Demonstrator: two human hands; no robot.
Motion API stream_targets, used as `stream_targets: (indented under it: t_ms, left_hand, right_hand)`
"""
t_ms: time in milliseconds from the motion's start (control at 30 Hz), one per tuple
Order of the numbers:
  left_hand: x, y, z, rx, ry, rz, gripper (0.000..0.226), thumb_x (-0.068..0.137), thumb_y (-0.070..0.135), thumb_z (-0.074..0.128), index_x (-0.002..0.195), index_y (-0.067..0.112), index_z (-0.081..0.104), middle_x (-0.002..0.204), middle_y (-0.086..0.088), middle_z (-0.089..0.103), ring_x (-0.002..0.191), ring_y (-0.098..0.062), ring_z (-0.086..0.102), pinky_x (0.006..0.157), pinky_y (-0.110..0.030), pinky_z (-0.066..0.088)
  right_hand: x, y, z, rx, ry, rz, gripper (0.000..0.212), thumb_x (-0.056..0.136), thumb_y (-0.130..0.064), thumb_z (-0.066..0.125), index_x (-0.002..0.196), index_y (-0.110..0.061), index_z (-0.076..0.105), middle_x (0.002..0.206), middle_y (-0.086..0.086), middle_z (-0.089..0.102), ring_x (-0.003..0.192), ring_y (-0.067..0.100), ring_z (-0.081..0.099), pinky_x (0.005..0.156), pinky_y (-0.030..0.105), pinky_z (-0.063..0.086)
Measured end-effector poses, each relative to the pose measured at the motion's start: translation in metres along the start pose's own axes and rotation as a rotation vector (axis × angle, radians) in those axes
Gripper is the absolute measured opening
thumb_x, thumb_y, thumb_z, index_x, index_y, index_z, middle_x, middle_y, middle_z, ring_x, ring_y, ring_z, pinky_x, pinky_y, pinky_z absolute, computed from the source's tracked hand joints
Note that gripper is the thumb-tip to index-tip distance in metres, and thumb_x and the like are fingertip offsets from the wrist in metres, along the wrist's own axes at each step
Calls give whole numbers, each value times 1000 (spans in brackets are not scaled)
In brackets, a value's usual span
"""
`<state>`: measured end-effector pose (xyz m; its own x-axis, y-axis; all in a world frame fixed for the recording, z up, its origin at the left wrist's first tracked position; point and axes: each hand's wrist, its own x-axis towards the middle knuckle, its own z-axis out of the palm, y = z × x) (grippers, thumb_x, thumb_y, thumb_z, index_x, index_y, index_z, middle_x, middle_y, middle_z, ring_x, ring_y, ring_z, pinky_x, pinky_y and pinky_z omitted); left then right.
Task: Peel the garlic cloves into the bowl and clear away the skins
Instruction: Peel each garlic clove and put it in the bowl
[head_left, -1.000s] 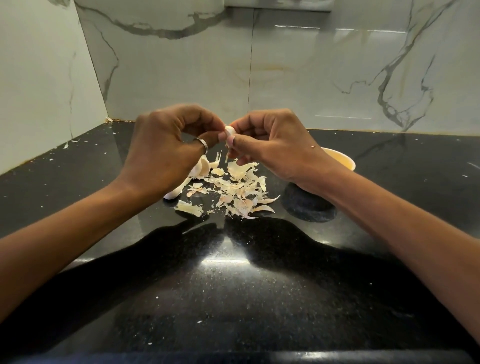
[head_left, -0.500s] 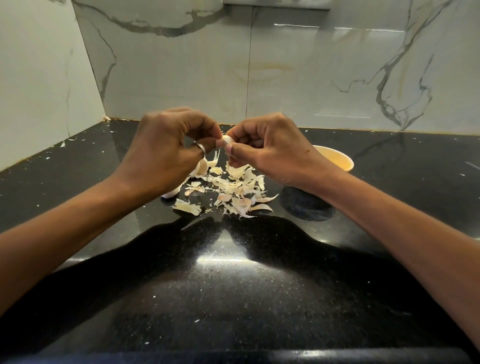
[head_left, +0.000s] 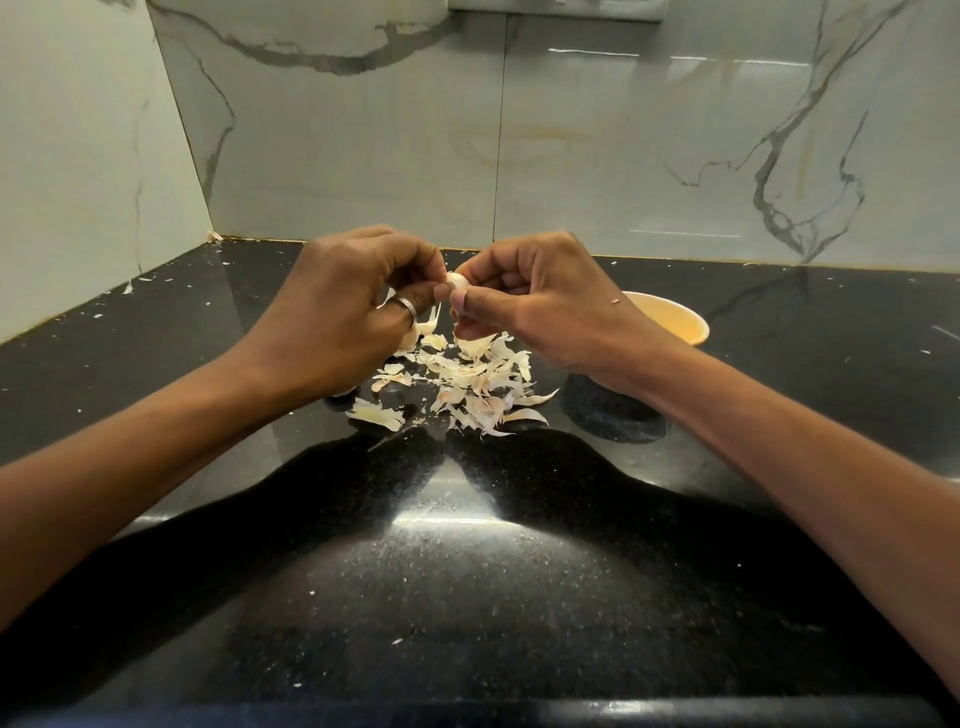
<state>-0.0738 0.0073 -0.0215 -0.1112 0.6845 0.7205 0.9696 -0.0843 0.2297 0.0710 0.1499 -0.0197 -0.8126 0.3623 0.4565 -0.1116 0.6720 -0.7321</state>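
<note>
Both hands meet above the black counter and pinch one pale garlic clove (head_left: 458, 281) between them. My left hand (head_left: 347, 317), with a ring on one finger, pinches the clove's left side with thumb and fingertips. On the other side my right hand (head_left: 540, 306) holds it between thumb and forefinger. A heap of loose garlic skins (head_left: 470, 384) lies on the counter right under the hands. Unpeeled garlic (head_left: 410, 340) shows partly below my left hand. The pale orange bowl (head_left: 675, 325) stands behind my right wrist, its inside mostly hidden.
The black speckled counter (head_left: 467, 571) runs to marble walls at the back and on the left. Small skin flecks (head_left: 130, 286) lie scattered by the left wall and along the back edge. The counter's front edge is at the bottom of the view.
The hands have stayed together on the clove and worked it slightly; the fingers shifted a little. The skin heap and the bowl have not moved.
</note>
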Motion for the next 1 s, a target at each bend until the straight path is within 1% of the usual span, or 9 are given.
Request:
stream_targets:
  t_ms: [100, 233, 400, 467, 600, 633, 733, 867, 1000]
  left_hand:
    - [0, 1, 2, 3, -6, -5, 6, 92, 10, 70, 98, 12, 68, 88, 4, 62, 78, -5, 61, 69, -9, 43]
    - [-1, 1, 4, 31, -5, -2, 5, 95, 10, 67, 100, 10, 65, 90, 2, 60, 71, -14, 53, 69, -7, 38]
    - [0, 1, 4, 35, -29, -16, 5, 98, 12, 63, 103, 12, 62, 93, 2, 57, 78, -13, 51, 68, -8, 38]
    - [0, 2, 4, 30, -42, -10, 6, 98, 13, 62, 104, 12, 62, 94, 1, 58, 81, -17, 53, 70, -13, 42]
    - [0, 2, 4, 18, -30, -2, 7, 98, 13, 63, 105, 12, 62, 95, -1, 59, 82, -22, 58, 70, -39, 54]
    - [0, 2, 4, 14, -25, -1, 7, 98, 13, 63, 105, 12, 62, 96, -1, 59, 81, -21, 58, 70, -37, 54]
    - [1, 1, 4, 20, -33, 6, 5, 98, 13, 63, 102, 12, 61, 95, 0, 60, 79, -17, 55, 69, -13, 44]
    - [-1, 0, 6, 24, -54, 33, 5, 97, 12, 64, 100, 13, 61, 95, 2, 59, 76, -10, 49, 69, -7, 37]
    - [-2, -1, 6, 32, -88, 42, 4, 98, 15, 62, 101, 16, 58, 94, 7, 54, 77, -8, 46, 70, -7, 34]
  right_hand:
    - [1, -1, 2, 82, -1, 28, 5, 93, -6, 73, 98, -6, 75, 88, 12, 77, 78, 20, 76, 81, 37, 64]
    - [2, -1, 3, 157, 8, 71, 15, 93, -5, 73, 105, 3, 74, 96, 21, 76, 85, 29, 76, 85, 41, 64]
    - [2, 0, 4, 218, 23, 109, 20, 91, -5, 74, 107, 7, 72, 100, 23, 76, 92, 35, 76, 88, 43, 63]
    - [2, 1, 4, 260, 23, 131, 21, 91, -4, 74, 108, 8, 70, 102, 24, 75, 96, 38, 75, 90, 44, 62]
    - [1, -3, 3, 434, -7, 185, 22, 93, 2, 69, 111, 14, 66, 104, 23, 74, 91, 30, 72, 90, 38, 62]
    - [1, -5, 3, 494, -27, 206, 24, 94, 1, 68, 112, 16, 65, 103, 22, 74, 91, 29, 72, 90, 37, 62]
    - [1, -9, 0, 632, -77, 267, 35, 97, -7, 65, 115, 22, 60, 97, 19, 73, 94, 30, 71, 91, 32, 61]
    - [0, -10, -1, 687, -74, 322, 38, 98, -7, 64, 117, 25, 58, 91, 17, 75, 90, 29, 74, 83, 27, 62]
    - [-1, -12, 1, 672, -43, 362, 18, 97, -1, 61, 106, 14, 65, 89, 20, 70, 88, 28, 72, 76, 24, 62]
